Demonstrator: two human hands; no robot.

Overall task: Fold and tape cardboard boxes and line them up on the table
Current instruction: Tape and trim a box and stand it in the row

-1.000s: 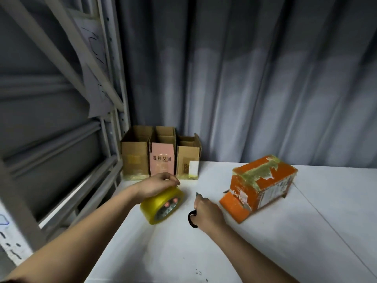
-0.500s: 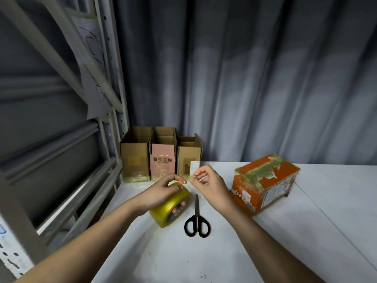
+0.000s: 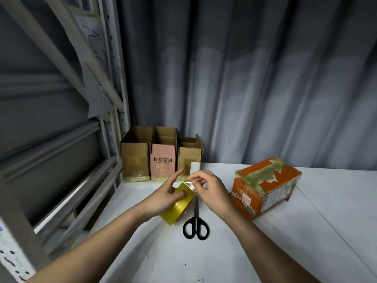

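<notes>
Lifted off the table, the tape roll point(image 3: 177, 203) sits gripped in the left hand point(image 3: 163, 198) while the right hand point(image 3: 210, 189) pinches its loose end.

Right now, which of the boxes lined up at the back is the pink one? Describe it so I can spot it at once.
Find the grey metal shelving frame at the white table's far left corner; three open-topped boxes stand in a row beside it, against the curtain. The pink-fronted box is the middle one. Unlike its plain brown neighbours, its front face is pink with dark printed characters.
</notes>
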